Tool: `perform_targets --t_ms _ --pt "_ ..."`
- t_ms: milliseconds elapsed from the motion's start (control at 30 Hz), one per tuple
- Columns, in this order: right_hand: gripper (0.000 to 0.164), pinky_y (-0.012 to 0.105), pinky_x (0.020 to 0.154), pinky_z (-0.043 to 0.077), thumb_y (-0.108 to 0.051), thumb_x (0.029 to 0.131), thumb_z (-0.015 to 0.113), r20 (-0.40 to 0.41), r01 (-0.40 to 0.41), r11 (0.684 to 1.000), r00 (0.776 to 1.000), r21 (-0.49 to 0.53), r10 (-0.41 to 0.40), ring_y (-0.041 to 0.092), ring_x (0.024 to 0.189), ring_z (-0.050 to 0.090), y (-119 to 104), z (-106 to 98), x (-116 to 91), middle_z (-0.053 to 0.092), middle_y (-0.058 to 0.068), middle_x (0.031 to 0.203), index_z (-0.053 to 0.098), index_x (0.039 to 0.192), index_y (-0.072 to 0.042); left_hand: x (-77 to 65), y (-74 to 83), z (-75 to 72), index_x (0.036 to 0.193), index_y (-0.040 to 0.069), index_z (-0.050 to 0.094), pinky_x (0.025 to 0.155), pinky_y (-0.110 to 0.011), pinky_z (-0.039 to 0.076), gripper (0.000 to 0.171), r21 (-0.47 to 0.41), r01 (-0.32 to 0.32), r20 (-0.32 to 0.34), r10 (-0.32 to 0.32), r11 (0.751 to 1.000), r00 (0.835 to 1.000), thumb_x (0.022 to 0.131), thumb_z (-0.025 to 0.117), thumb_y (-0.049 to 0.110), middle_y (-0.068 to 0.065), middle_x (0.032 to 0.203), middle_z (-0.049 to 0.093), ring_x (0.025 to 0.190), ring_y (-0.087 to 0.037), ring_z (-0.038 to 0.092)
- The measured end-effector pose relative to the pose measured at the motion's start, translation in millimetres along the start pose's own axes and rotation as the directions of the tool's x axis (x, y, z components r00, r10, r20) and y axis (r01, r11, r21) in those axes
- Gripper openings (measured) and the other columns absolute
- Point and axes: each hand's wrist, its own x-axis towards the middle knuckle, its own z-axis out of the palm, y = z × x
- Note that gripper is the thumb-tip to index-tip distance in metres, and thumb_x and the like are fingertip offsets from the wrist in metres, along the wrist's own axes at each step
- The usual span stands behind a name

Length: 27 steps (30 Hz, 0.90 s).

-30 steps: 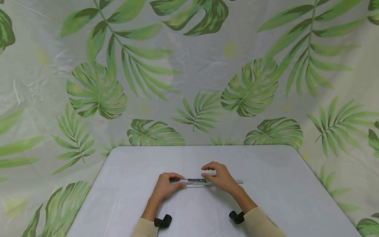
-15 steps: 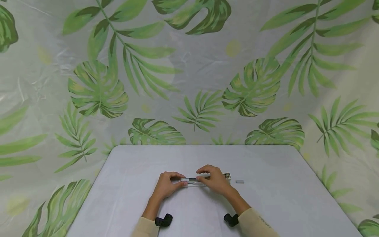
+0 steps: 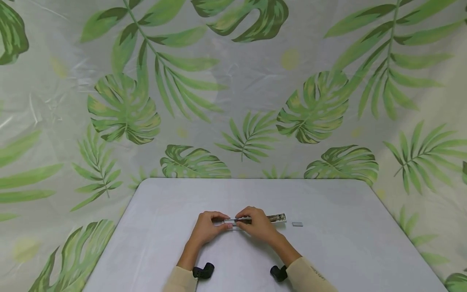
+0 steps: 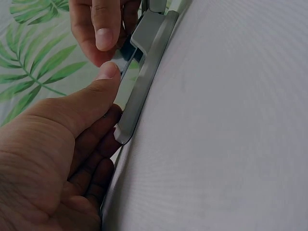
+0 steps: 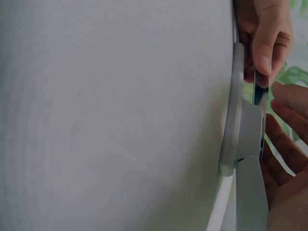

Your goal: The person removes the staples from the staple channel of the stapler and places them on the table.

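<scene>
A grey stapler [image 3: 233, 228] lies with its top arm [image 3: 277, 218] swung back to the right, baring the inside. My left hand [image 3: 205, 228] pinches its left end between thumb and fingers; in the left wrist view the thumb presses the thin metal magazine above the base [image 4: 144, 82]. My right hand [image 3: 260, 225] reaches over the middle, thumb and index finger parted on either side of the magazine. Right wrist view: the fingers of this hand [image 5: 288, 149] lie close along the stapler's side [image 5: 249, 132]; firm contact is unclear.
A small grey strip [image 3: 297, 224], apparently staples, lies on the white table [image 3: 328, 251] to the right of the stapler. Black wrist cameras are strapped at both wrists. A leaf-patterned curtain [image 3: 197, 101] hangs behind the table's far edge.
My right hand has moved left along the stapler, uncovering the swung-back arm and the small grey strip. The left hand stays at the stapler's left end.
</scene>
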Motion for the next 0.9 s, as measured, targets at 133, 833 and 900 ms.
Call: perform_targets --t_ms 133,833,900 --pt "0.013 0.042 0.094 0.055 -0.022 0.093 0.079 0.001 0.003 1.000 1.000 -0.030 -0.003 0.018 0.106 0.069 -0.6 3.0 0.3 0.075 -0.005 0.105 0.080 0.104 -0.017 1.1 -1.8 0.9 0.099 0.029 0.082 0.088 -0.033 0.056 0.026 -0.008 0.004 0.004 -0.004 1.000 1.000 0.080 0.087 0.047 0.013 0.098 0.078 0.096 -0.008 0.071" --pt "0.006 0.044 0.096 0.053 -0.017 0.094 0.077 0.025 0.070 0.986 0.997 -0.149 -0.067 0.019 0.107 0.067 -6.1 7.7 -2.2 0.073 -0.001 0.109 0.078 0.099 -0.014 2.0 -1.1 -0.4 0.099 0.027 0.083 0.089 -0.035 0.056 0.028 -0.015 -0.006 0.002 0.006 1.000 1.000 0.079 0.088 0.047 0.012 0.098 0.079 0.096 -0.009 0.071" --pt "0.007 0.044 0.096 0.053 -0.018 0.094 0.077 0.018 0.066 0.989 0.998 -0.134 -0.064 0.018 0.106 0.067 -6.0 8.0 -2.8 0.073 -0.002 0.109 0.078 0.099 -0.014 2.1 -1.7 -0.2 0.100 0.028 0.083 0.089 -0.034 0.056 0.029 -0.014 -0.003 0.006 0.003 1.000 1.000 0.079 0.088 0.047 0.012 0.099 0.079 0.096 -0.008 0.071"
